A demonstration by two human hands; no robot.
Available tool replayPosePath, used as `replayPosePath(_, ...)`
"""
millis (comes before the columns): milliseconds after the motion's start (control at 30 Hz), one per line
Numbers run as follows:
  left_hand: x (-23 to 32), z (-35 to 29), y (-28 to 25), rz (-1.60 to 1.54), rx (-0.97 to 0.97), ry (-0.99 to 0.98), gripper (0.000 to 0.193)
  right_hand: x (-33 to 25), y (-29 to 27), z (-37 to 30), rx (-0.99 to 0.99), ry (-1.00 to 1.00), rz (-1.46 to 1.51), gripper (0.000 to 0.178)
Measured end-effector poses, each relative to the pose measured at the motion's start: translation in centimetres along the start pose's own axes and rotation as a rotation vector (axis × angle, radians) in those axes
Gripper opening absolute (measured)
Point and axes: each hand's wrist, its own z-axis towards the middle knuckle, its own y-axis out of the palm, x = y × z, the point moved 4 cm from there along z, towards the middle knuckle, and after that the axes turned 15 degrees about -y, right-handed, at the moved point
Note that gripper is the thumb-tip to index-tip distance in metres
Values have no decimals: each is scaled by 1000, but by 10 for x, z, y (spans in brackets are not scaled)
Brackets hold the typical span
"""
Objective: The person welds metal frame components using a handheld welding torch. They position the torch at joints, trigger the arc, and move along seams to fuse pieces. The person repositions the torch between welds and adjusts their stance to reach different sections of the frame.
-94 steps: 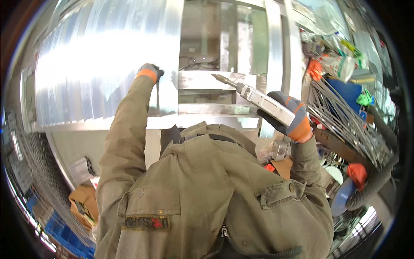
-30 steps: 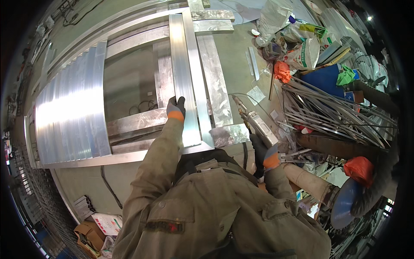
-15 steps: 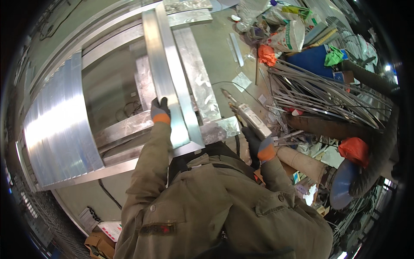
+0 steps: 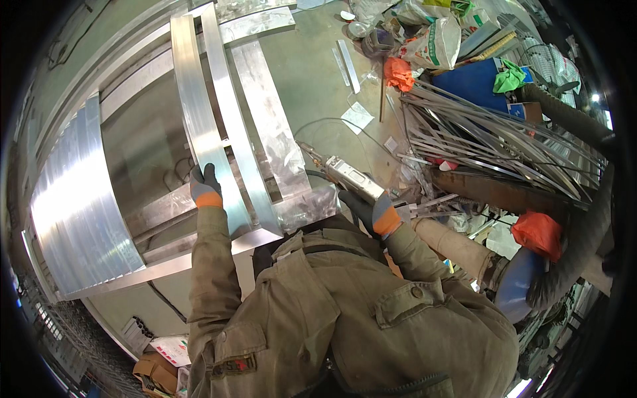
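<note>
Torch (image 4: pixel 355 178) in right hand (image 4: pixel 373 213), left hand (image 4: pixel 204 188) on metal plank (image 4: pixel 197 99)

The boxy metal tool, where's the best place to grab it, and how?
Probably hold the tool around its thick rear end, coming from the near side, as the right hand does: that part is blocky and straight-sided, while the narrow front end points away from the person.

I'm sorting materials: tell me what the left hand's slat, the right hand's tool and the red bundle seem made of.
Long slat: bare metal, probably aluminium, smooth satin finish, judging by its silvery streaks of light.
Tool: smooth silvery-grey housing; its dull sheen fits metal or painted plastic.
Red bundle: likely thin plastic film, given its crumpled, slightly shiny folds.
</note>
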Motion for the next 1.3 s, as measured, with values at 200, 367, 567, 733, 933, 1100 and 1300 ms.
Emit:
replayPosePath(200, -17, -7, 16, 125, 81, 90, 43, 13, -17, 12, -26, 50, -101, 48)
replayPosePath(367, -28, 6, 15, 57, 47, 92, 45, 15, -20, 20, 11, -24, -69, 47)
replayPosePath(567, -34, 13, 10, 135, -4, 15, 37, 13, -21, 28, -20, 30, -46, 48)
replayPosePath(733, -28, 5, 16, 120, -43, 46, 37, 7, -12, 34, 26, 116, 87, 48)
replayPosePath(933, -17, -9, 21, 58, -34, -37, 38, 0, -9, 42, -58, 62, -54, 43)
replayPosePath(1100, -21, -8, 25, 13, -114, -153, 45, -4, -4, 46, -59, 106, 41, 42)
replayPosePath(1300, -28, 14, 20, 341, -51, -43, 52, -15, -9, 55, -135, 107, -126, 40)
